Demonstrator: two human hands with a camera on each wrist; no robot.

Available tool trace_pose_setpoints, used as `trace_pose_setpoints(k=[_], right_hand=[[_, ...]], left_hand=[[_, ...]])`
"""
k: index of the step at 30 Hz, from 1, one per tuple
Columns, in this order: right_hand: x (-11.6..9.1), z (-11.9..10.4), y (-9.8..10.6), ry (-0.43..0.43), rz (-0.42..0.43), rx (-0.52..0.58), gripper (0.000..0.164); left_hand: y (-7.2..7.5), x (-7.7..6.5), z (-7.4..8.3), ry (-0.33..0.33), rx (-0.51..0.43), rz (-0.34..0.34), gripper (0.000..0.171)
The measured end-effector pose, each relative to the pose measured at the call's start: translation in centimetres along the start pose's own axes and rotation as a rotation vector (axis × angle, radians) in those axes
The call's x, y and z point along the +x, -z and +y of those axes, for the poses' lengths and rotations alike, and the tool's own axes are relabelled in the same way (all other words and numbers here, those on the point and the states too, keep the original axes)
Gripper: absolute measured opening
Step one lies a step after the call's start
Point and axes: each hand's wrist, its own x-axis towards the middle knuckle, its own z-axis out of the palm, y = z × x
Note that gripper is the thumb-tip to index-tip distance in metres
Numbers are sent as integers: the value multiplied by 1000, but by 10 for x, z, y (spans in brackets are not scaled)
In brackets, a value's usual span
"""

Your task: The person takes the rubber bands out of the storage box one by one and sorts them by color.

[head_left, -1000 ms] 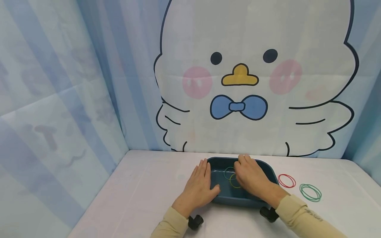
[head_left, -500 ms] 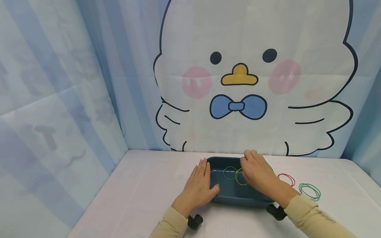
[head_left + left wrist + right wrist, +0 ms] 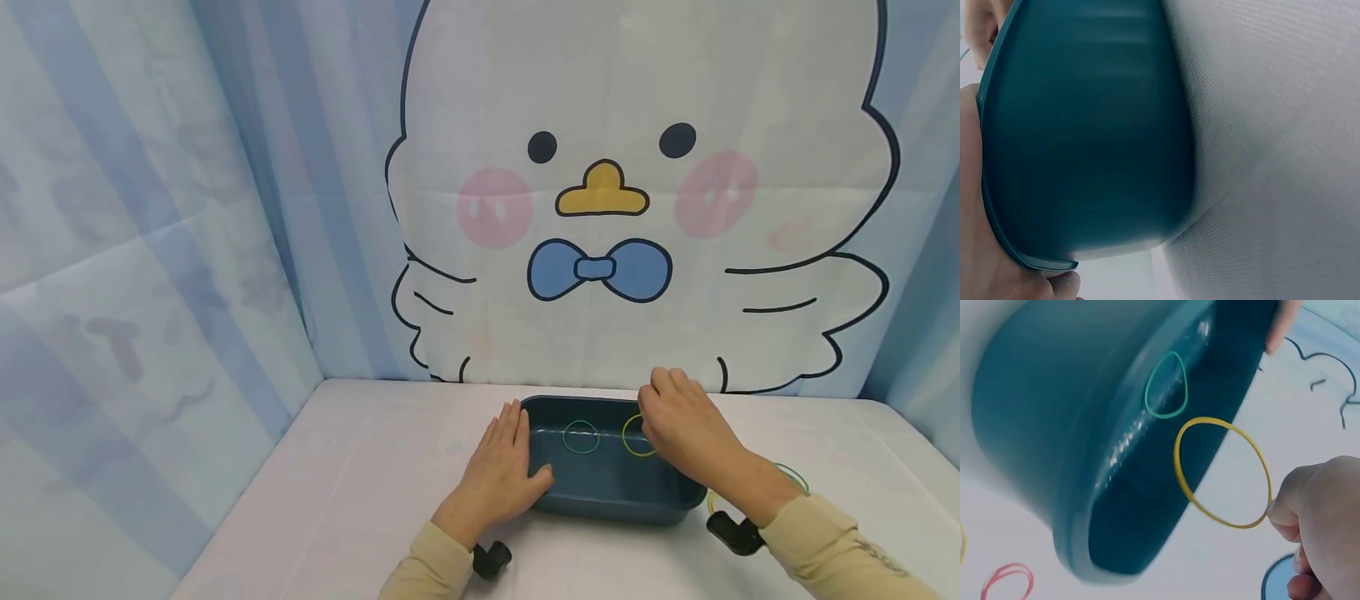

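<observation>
A dark teal basin (image 3: 600,487) stands on the table, and a green rubber band (image 3: 564,435) lies inside it. My left hand (image 3: 491,471) rests along the basin's left rim with straight fingers, thumb toward the inside. Part of that hand shows at the edge of the left wrist view beside the basin wall (image 3: 1091,137). My right hand (image 3: 693,429) pinches a yellow rubber band (image 3: 1177,456) between thumb and finger. The band hangs as a loose loop above the basin's right part.
Right of the basin, red rubber bands (image 3: 1011,567) lie on the table, hidden by my right arm in the head view. Green bands (image 3: 797,475) and a yellow band (image 3: 711,502) show partly around that arm. A printed curtain (image 3: 600,333) hangs behind the table.
My right hand has moved right and slightly up with the yellow rubber band, away from the green one in the basin. The left hand has stayed in place.
</observation>
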Motion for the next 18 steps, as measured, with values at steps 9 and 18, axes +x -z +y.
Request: trace_pose_setpoints(k=[9, 18], right_hand=[[-11, 21, 10, 7, 95, 7, 22], [-23, 35, 20, -56, 29, -2, 23]], left_hand=[[1, -1, 1, 7, -5, -3, 84], [0, -1, 0, 7, -8, -7, 83]])
